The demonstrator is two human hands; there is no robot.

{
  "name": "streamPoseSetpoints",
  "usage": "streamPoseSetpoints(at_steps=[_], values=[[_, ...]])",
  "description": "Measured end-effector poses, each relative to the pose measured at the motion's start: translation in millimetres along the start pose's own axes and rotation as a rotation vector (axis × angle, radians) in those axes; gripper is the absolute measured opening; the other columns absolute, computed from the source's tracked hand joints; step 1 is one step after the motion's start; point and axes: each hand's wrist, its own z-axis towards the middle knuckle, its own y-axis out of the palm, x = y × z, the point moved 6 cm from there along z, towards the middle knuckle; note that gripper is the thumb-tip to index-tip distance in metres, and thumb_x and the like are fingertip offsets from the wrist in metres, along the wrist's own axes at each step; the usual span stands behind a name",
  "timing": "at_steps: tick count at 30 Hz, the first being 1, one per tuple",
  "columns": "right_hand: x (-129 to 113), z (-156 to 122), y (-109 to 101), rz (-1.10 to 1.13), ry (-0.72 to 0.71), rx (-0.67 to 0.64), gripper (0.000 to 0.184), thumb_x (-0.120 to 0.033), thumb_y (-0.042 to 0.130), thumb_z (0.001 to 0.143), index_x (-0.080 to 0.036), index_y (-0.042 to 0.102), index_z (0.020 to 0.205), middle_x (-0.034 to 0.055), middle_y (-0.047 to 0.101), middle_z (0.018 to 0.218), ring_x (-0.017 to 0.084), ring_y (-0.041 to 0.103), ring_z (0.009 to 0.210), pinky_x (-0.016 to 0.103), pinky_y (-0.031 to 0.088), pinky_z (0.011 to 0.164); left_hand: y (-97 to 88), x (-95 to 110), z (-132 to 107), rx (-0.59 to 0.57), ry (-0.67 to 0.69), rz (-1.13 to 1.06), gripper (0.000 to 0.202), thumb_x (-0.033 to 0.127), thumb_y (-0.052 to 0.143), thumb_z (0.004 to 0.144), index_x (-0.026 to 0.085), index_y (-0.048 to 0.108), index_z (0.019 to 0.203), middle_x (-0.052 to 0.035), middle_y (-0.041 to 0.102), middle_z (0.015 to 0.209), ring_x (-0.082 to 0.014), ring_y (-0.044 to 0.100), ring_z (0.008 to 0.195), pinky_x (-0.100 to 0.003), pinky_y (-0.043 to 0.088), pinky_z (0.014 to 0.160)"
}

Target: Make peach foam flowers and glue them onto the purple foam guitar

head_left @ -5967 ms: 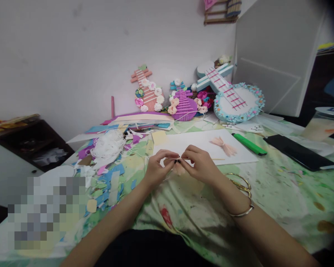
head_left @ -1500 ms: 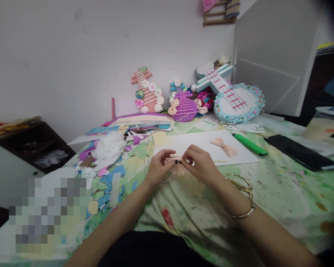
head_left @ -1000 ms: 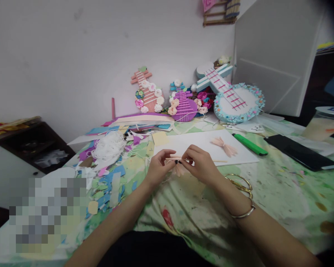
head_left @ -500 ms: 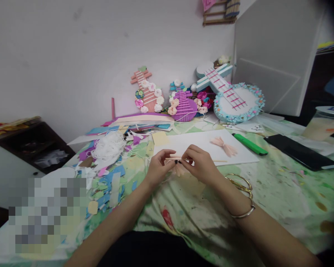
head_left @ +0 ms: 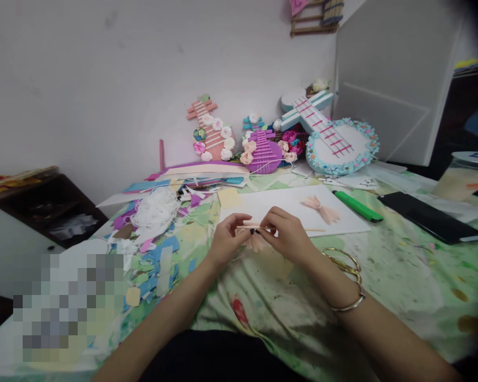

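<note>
My left hand (head_left: 228, 240) is closed, its thumb and fingers pinching a small piece of pale pink fringed paper (head_left: 255, 244). My right hand (head_left: 286, 234) meets it from the other side, thumb and index finger pinched on a thin wooden stick (head_left: 313, 229) that lies crosswise over the paper. The fingertips of both hands nearly touch, hiding the middle of the paper. Behind the right hand, a pale pink paper piece gathered like a bow (head_left: 321, 209) rests on a white sheet (head_left: 271, 197).
Gold-handled scissors (head_left: 344, 261) lie by my right forearm. A green cutter (head_left: 357, 206) and a black phone-like slab (head_left: 430, 216) are at the right. White string (head_left: 155, 209) and blue paper scraps (head_left: 149, 286) cover the left. Decorated paper lutes (head_left: 338, 146) lean against the wall.
</note>
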Motion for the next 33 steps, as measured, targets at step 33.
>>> streamPoseSetpoints(at_steps=[33], values=[[-0.1, -0.5, 0.2, -0.017, -0.003, 0.003, 0.011, -0.019, 0.055, 0.081, -0.018, 0.053, 0.07, 0.0007, 0.052, 0.076, 0.011, 0.048, 0.064, 0.023, 0.035, 0.059, 0.6, 1.0, -1.3, -0.006, -0.015, -0.004, 0.034, 0.021, 0.068, 0.062, 0.013, 0.062, 0.095, -0.0026, 0.062, 0.081, -0.0134, 0.057, 0.071, -0.024, 0.046, 0.064]])
